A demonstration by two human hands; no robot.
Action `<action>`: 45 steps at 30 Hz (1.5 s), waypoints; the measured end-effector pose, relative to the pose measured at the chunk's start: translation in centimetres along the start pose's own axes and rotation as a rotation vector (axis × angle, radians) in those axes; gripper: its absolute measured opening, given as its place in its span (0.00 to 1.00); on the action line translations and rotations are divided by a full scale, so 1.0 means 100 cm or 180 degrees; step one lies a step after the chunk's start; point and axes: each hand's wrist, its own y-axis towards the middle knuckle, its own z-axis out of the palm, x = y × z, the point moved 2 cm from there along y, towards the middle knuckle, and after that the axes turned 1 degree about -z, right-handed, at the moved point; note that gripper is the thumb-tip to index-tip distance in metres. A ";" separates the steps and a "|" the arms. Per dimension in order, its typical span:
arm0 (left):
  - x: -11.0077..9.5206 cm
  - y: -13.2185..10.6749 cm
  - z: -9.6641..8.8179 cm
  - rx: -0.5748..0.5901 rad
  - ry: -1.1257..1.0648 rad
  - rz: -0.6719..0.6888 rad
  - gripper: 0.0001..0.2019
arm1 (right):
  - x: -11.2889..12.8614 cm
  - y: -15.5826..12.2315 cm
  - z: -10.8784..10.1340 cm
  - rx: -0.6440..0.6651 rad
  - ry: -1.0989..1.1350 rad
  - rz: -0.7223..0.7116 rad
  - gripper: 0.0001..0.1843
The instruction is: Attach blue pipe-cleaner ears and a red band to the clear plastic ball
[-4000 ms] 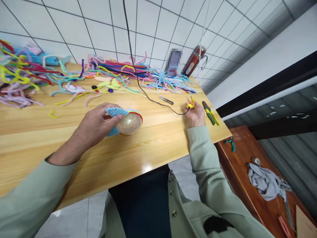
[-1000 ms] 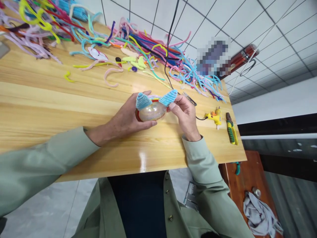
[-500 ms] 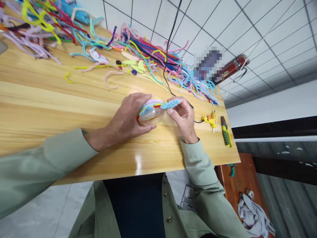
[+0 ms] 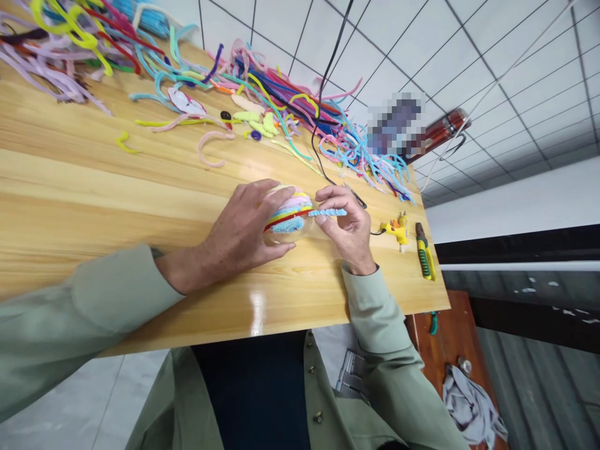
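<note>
A left hand [image 4: 244, 222] cups a striped ball [image 4: 299, 203] while the right hand [image 4: 349, 226] pinches a blue piece [image 4: 330, 212] at its right, which hard pressing could skew.

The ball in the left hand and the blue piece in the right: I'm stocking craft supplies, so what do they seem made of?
The ball: probably clear, smooth plastic, possibly glass, since its lower part looks see-through; its coloured bands resemble matt, fuzzy chenille stems. The blue piece: likely similar soft, matt chenille, judging by its ridged rows.
</note>
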 end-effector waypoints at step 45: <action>0.006 0.004 -0.005 -0.0472 -0.1135 -0.0440 0.24 | -0.010 -0.021 0.085 -0.0491 -0.1391 -0.0054 0.53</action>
